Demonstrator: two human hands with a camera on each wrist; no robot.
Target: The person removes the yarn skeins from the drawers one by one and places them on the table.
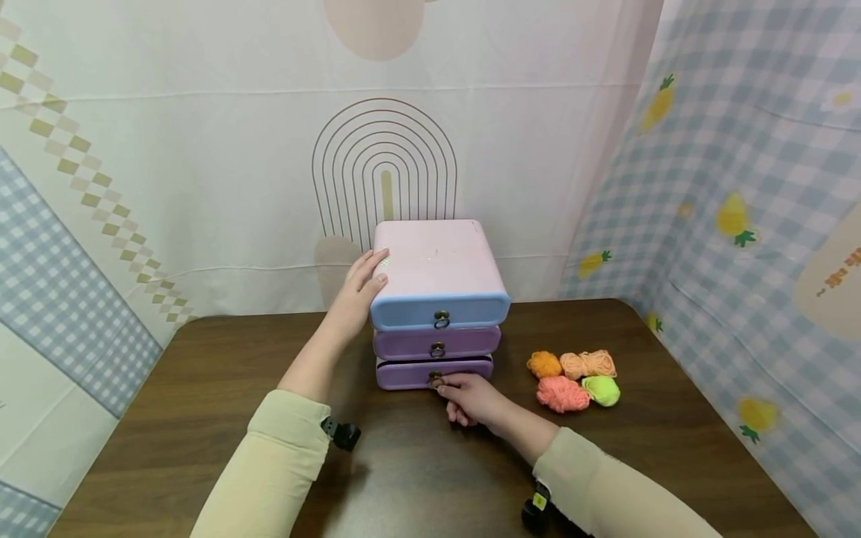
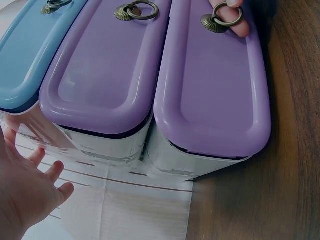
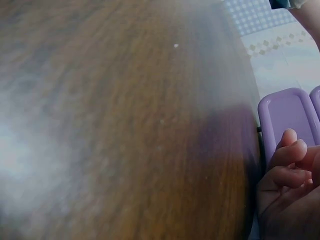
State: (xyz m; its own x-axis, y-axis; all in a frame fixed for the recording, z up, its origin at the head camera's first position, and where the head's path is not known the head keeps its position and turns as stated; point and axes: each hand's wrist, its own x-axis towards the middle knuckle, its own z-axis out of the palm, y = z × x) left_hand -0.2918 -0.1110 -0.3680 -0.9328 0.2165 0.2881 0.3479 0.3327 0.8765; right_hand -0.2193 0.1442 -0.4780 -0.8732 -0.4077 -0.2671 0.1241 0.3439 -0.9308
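A small cabinet with a pale pink top (image 1: 433,258) has a blue top drawer (image 1: 403,314) and two purple drawers below. My left hand (image 1: 356,295) rests against its upper left side with spread fingers, seen also in the left wrist view (image 2: 30,192). My right hand (image 1: 474,400) pinches the brass ring pull (image 1: 436,379) of the bottom drawer (image 1: 403,376); a finger passes through the ring in the left wrist view. A dark gap runs along that drawer's top edge. The middle drawer (image 2: 115,65) looks closed. In the right wrist view, curled fingers hide part of the purple front (image 3: 290,112).
Right of the cabinet lie several yarn balls: orange (image 1: 543,364), peach (image 1: 588,364), coral (image 1: 562,394) and lime green (image 1: 601,390). The brown wooden table (image 1: 222,418) meets a patterned cloth backdrop (image 1: 255,187) behind and at the sides.
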